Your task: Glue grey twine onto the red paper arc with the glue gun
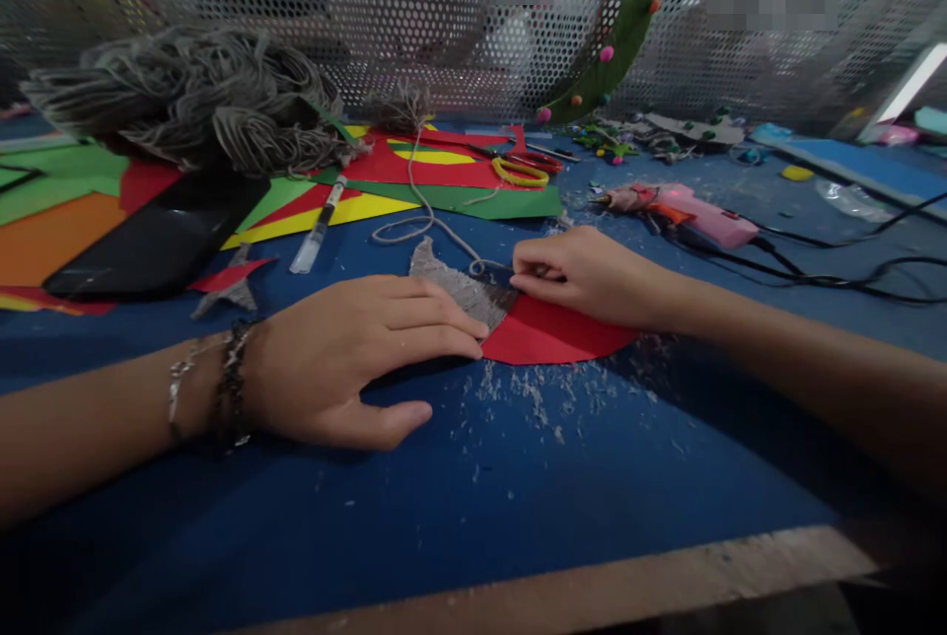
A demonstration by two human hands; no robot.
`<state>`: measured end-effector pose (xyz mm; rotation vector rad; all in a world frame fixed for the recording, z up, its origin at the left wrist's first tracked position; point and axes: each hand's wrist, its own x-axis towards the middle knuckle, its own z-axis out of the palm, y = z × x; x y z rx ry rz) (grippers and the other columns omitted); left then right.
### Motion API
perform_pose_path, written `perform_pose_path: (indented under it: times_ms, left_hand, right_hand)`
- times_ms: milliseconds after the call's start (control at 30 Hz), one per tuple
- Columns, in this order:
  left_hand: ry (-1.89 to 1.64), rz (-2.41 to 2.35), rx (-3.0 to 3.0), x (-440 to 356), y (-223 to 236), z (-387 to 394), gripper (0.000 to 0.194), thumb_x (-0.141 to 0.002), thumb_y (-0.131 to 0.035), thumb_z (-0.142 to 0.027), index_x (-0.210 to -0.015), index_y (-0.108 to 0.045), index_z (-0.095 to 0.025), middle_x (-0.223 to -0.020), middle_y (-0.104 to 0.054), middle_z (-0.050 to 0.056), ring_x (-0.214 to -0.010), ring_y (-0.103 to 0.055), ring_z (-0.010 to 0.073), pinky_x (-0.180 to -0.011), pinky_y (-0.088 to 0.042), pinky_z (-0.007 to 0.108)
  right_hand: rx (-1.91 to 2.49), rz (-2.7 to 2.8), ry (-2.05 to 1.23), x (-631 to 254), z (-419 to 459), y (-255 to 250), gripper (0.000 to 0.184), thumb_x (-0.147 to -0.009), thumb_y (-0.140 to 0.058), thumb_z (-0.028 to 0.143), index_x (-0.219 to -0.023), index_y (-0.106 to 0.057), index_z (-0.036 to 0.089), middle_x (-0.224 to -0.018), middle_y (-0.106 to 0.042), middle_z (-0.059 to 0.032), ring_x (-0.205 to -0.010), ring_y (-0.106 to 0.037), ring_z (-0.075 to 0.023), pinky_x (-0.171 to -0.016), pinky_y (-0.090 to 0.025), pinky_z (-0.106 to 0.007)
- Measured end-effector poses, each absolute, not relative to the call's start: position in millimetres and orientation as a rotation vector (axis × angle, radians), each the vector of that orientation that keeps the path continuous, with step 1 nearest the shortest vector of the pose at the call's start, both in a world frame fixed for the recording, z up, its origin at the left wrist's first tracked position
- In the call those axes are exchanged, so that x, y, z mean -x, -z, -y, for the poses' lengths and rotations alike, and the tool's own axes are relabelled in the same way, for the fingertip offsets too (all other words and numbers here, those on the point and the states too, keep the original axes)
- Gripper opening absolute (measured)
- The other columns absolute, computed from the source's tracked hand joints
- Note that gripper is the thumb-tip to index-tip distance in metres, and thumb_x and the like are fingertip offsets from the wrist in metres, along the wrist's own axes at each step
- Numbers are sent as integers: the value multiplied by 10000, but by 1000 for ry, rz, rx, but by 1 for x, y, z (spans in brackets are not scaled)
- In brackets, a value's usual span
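A red paper cutout [562,331] lies on the table, its left part covered with rows of grey yarn [465,288]. My left hand [347,354] rests palm down at the left, its fingertips on the yarn-covered part and its fingers stretched out. Over the upper edge of the red part, my right hand [592,270] has its fingers pinched on a loose strand of grey yarn [463,243]. That strand loops back towards a small bundle of yarn [403,107]. The fingers hide the strand's end.
A pink glue gun [706,216] with black cords lies at right. Scissors [522,172], a marker [320,226], a black phone [159,236] and coloured paper lie behind the hands. A large yarn heap [199,98] stands back left, before a perforated metal screen [436,43].
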<state>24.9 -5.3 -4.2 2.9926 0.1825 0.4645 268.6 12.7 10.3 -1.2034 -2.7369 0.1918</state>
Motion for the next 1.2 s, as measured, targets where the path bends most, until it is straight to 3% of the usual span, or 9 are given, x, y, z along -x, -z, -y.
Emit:
perform_pose_path:
  times_ms: [333, 567, 800, 1200]
  left_hand:
    - [-442, -211, -2960, -23, 2, 4, 337, -874, -448, -328, -1160, -478, -152, -1138, -626, 114, -1058, -566, 231, -911, -456, 358]
    - [-365, -216, -3035, -18, 2, 3, 432, -920, -418, -338, -1283, -434, -105, -1235, -578, 117, -1119, -516, 234, -989, -391, 343]
    - [-351, -264, -3042, -19, 3, 5, 407, -936, -393, -354, -1258, -476, -119, -1305, -541, 99, -1150, -498, 227, -1012, -368, 348]
    - [-405, -227, -3078, -22, 2, 4, 366, -914, -428, -349, -1161, -550, -108, -1216, -618, 101, -1102, -562, 217, -980, -430, 343]
  right_hand:
    - [1170, 2717, -193, -269, -13, -8, 199, -822, -445, 236, -643, -370, 196, -555, -438, 35, -501, -355, -77, -534, -248, -218]
    - [1165, 2727, -188, -269, -13, -9, 198, -829, -437, 238, -646, -376, 196, -564, -451, 32, -502, -358, -77, -535, -252, -215]
    - [1179, 2730, -200, -269, -13, -9, 194, -835, -425, 249, -651, -398, 194, -576, -470, 22, -523, -381, -85, -550, -255, -231]
    - [1178, 2733, -191, -270, -12, -9, 195, -835, -433, 248, -653, -388, 194, -573, -463, 26, -520, -369, -82, -544, -255, -224]
